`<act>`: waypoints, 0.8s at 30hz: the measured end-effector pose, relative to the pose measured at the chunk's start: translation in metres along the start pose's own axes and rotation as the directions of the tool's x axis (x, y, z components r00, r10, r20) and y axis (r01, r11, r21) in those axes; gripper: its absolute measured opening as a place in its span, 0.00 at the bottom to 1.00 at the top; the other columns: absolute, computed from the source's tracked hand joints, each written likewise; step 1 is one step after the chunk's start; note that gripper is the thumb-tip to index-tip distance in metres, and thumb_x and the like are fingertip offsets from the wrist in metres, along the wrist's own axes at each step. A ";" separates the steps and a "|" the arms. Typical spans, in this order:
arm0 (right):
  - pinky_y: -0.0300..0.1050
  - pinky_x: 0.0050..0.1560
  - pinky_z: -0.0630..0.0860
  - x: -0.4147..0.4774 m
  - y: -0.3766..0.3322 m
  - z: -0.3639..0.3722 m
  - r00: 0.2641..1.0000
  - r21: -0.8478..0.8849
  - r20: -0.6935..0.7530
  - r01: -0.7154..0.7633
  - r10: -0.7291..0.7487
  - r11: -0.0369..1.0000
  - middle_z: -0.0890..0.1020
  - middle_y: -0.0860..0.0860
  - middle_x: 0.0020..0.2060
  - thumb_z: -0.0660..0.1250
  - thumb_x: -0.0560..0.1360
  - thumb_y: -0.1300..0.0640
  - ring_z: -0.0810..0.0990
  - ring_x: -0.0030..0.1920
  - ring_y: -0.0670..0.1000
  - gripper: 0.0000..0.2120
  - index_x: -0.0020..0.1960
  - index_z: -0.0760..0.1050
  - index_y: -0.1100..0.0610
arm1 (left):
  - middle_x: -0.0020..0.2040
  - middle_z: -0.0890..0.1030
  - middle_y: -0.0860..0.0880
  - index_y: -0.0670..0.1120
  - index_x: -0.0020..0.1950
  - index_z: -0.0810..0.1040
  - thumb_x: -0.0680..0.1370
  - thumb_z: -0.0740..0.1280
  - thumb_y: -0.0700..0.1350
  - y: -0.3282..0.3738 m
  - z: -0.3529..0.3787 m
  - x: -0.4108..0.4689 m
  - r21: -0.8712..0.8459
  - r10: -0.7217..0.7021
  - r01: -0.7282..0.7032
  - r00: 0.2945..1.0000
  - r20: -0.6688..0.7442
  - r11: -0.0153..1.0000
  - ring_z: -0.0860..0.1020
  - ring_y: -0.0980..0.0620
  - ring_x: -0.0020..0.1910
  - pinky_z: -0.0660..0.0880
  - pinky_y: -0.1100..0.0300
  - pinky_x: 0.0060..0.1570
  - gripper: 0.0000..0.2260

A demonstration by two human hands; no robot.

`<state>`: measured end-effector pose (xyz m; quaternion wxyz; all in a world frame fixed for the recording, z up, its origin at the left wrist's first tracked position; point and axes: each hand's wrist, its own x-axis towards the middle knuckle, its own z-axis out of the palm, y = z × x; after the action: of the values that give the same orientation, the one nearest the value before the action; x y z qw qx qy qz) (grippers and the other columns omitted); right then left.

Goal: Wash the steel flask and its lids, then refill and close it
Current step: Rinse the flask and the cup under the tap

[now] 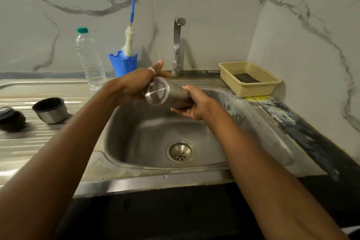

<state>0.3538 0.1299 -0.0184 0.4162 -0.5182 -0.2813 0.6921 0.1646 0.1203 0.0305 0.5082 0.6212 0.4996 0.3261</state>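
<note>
Holds the steel flask on its side just above the sink, with the round bottom facing the camera. Wraps the left hand around the bottom end and curls the right hand around the far end, so grips it with both. Cannot see the mouth of the flask, hidden behind the right hand. Has both lids off already: keeps the steel cup lid open side up on the draining board to the left, with the black inner lid just beside it. Shows no water running from the tap and no soap to see, so cannot tell whether washed or not. Looks like the early or middle part of the job. Has yet to finish the flask, wash the two lids, fill up again, maybe from the plastic water bottle standing near the blue cup with the brush, then put both lids back on
</note>
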 end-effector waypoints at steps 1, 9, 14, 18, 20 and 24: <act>0.53 0.36 0.84 -0.004 0.002 0.001 1.000 0.011 -0.003 -0.006 0.006 1.000 0.81 0.62 0.53 0.68 0.78 0.51 0.82 0.49 0.60 0.14 0.58 0.76 0.60 | 0.58 0.84 0.46 0.51 0.61 0.83 0.75 0.60 0.70 0.003 0.003 -0.007 -0.060 -0.003 0.002 1.000 -0.018 0.998 0.83 0.47 0.58 0.81 0.48 0.53 0.28; 0.48 0.32 0.84 0.000 0.004 -0.007 0.998 0.053 -0.019 -0.067 0.068 0.996 0.83 0.65 0.51 0.69 0.78 0.48 0.85 0.37 0.61 0.23 0.63 0.77 0.66 | 0.59 0.82 0.54 0.51 0.68 0.74 0.66 0.80 0.55 -0.011 0.015 -0.032 0.114 0.338 -0.345 0.938 0.077 0.932 0.81 0.57 0.58 0.78 0.61 0.56 0.32; 0.47 0.29 0.82 0.006 0.011 -0.008 0.998 -0.105 0.026 -0.060 0.063 0.993 0.80 0.65 0.59 0.63 0.81 0.46 0.85 0.42 0.63 0.23 0.66 0.73 0.64 | 0.55 0.83 0.54 0.47 0.65 0.76 0.69 0.80 0.42 -0.020 0.031 -0.018 0.171 0.462 -0.440 0.879 -0.118 0.882 0.81 0.61 0.54 0.76 0.69 0.49 0.27; 0.51 0.33 0.83 0.013 0.015 -0.013 0.999 -0.464 0.011 0.051 -0.052 0.884 0.81 0.67 0.56 0.55 0.85 0.47 0.86 0.42 0.63 0.21 0.64 0.73 0.64 | 0.60 0.82 0.50 0.47 0.70 0.74 0.71 0.79 0.47 -0.022 0.027 -0.008 0.092 0.412 -0.402 0.876 -0.251 0.911 0.81 0.54 0.59 0.79 0.60 0.55 0.29; 0.55 0.40 0.85 0.013 0.014 -0.015 0.990 -0.615 -0.003 0.110 -0.142 0.781 0.83 0.68 0.51 0.59 0.83 0.56 0.85 0.42 0.63 0.16 0.56 0.77 0.68 | 0.60 0.82 0.50 0.48 0.70 0.73 0.72 0.79 0.49 -0.023 0.026 -0.005 0.114 0.385 -0.367 0.881 -0.275 0.923 0.80 0.52 0.59 0.79 0.57 0.57 0.29; 0.55 0.55 0.80 0.010 0.005 -0.013 0.938 -0.667 0.167 0.333 -0.302 0.666 0.83 0.63 0.45 0.59 0.77 0.67 0.81 0.46 0.61 0.11 0.49 0.79 0.68 | 0.60 0.80 0.50 0.48 0.70 0.72 0.72 0.78 0.53 -0.027 0.029 0.002 0.144 0.348 -0.318 0.885 -0.308 0.937 0.79 0.52 0.58 0.80 0.55 0.56 0.30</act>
<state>0.3640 0.1352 -0.0311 0.3028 -0.5633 -0.6116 0.4658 0.1841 0.1124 -0.0037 0.3258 0.6566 0.4773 0.4848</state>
